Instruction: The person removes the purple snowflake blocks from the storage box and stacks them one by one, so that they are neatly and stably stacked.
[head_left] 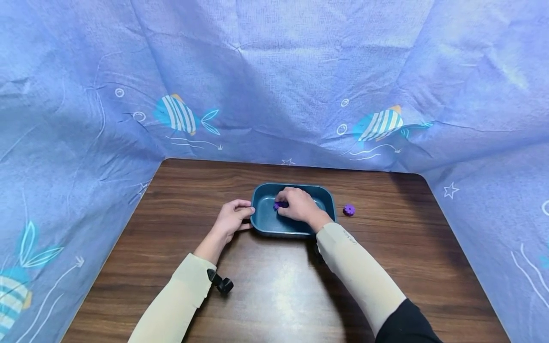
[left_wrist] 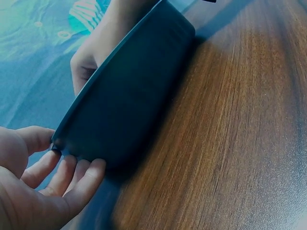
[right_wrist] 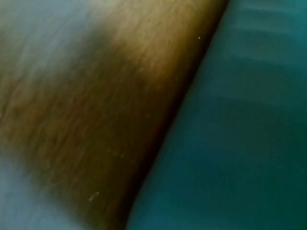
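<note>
A dark teal rectangular box (head_left: pixel 266 232) with rounded corners and an open top stands on the wooden table. At its left end my left hand (head_left: pixel 231 216) pinches the rim between thumb and finger; in the left wrist view the other fingertips (left_wrist: pixel 98 165) touch the outer wall. My right hand (head_left: pixel 299 205) reaches down into the box, thumb and fingers around a small purple notched piece (head_left: pixel 276 206), mostly hidden by the hand. Just right of the box lies a purple notched disc (head_left: pixel 349 210) on the table. The right wrist view shows only the blurred box wall (right_wrist: pixel 240 158) and tabletop.
The brown wood-grain table (head_left: pixel 193 181) has rounded far corners. A blue fabric sheet (head_left: pixel 274 95) with fish prints hangs behind it and along both sides. A small black device (head_left: pixel 220 282) is strapped at the left wrist.
</note>
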{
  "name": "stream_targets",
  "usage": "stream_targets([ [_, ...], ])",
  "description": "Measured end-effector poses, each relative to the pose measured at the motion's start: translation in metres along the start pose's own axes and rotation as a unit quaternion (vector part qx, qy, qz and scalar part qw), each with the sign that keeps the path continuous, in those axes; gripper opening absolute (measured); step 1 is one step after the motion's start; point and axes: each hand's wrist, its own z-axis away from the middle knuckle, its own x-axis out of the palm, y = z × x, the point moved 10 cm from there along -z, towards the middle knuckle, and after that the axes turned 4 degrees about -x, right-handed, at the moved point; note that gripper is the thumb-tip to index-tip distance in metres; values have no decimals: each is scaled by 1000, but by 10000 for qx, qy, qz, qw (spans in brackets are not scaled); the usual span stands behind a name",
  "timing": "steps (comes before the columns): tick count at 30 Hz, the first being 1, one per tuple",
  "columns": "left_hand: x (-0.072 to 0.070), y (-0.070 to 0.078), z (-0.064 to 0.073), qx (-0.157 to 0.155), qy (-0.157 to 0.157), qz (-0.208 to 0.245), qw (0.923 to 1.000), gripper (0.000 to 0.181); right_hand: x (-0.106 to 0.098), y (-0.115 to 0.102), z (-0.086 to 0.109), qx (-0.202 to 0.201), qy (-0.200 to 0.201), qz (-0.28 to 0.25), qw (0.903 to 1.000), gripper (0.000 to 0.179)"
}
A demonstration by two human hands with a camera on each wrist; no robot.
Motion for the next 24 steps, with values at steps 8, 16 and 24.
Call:
stream_targets([
  [8,0,0,1,-23,7,-12,10000,35,-11,-3,5,-145,126,-188,9996,31],
  [16,0,1,3,-48,-26,-44,10000,37,-30,-2,11,-222,187,-348,9990,34],
  [24,1,1,2,-60,-22,-94,9999,37,-48,9,23,-326,426,-452,9975,32],
])
